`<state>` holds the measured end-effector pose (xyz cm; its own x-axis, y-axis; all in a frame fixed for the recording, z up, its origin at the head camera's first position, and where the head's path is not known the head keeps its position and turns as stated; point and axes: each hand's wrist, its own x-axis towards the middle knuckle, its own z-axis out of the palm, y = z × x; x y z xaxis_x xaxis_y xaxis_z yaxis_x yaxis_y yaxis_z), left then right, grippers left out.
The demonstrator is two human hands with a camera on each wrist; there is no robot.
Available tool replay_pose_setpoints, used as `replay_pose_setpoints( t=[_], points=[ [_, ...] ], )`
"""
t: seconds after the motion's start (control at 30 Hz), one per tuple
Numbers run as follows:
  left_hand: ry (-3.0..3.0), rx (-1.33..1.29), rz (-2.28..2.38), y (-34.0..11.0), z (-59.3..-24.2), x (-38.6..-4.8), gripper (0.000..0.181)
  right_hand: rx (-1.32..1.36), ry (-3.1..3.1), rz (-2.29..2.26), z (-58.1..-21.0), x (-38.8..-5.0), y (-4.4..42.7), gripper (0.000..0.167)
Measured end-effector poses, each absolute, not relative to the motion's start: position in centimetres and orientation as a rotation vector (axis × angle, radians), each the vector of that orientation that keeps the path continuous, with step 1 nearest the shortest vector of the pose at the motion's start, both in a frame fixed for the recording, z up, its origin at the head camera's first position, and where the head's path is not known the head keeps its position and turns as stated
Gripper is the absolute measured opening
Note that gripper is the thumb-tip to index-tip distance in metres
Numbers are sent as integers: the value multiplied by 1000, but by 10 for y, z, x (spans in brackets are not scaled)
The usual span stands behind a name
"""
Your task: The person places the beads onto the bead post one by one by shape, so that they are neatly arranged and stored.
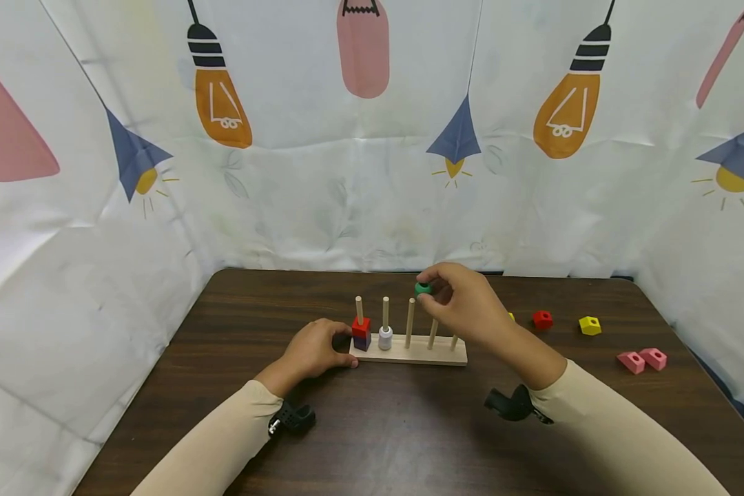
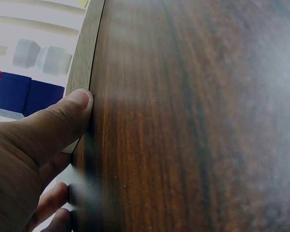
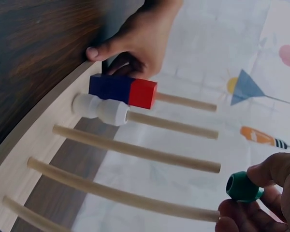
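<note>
A wooden peg board (image 1: 409,351) with several upright pegs stands on the table. Its leftmost peg carries blue blocks (image 3: 108,88) under a red block (image 3: 143,93). White beads (image 1: 385,337) sit on the peg beside it. My left hand (image 1: 313,349) grips the board's left end, thumb along the front edge in the left wrist view. Between thumb and fingers, my right hand (image 1: 461,300) pinches a green bead (image 3: 244,187) with a hole through it. The bead is above the board, near the tops of the bare pegs and apart from them in the right wrist view.
On the table's right side lie a red block (image 1: 542,319), a yellow block (image 1: 590,326) and two pink blocks (image 1: 654,358). Another yellow piece (image 1: 511,316) is mostly hidden behind my right hand. A patterned white curtain (image 1: 359,207) hangs behind the dark wooden table (image 1: 384,427).
</note>
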<state>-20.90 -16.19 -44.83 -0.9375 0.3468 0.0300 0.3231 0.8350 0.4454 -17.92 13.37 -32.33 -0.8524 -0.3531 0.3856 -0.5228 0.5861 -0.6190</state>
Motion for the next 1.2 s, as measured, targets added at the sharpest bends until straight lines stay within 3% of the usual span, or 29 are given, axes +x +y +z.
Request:
replay_pose_setpoints(
  t=[1.2],
  points=[
    [2946, 536, 733, -163, -450, -211, 56, 768, -2594, 1209, -338, -187, 86, 22]
  ],
)
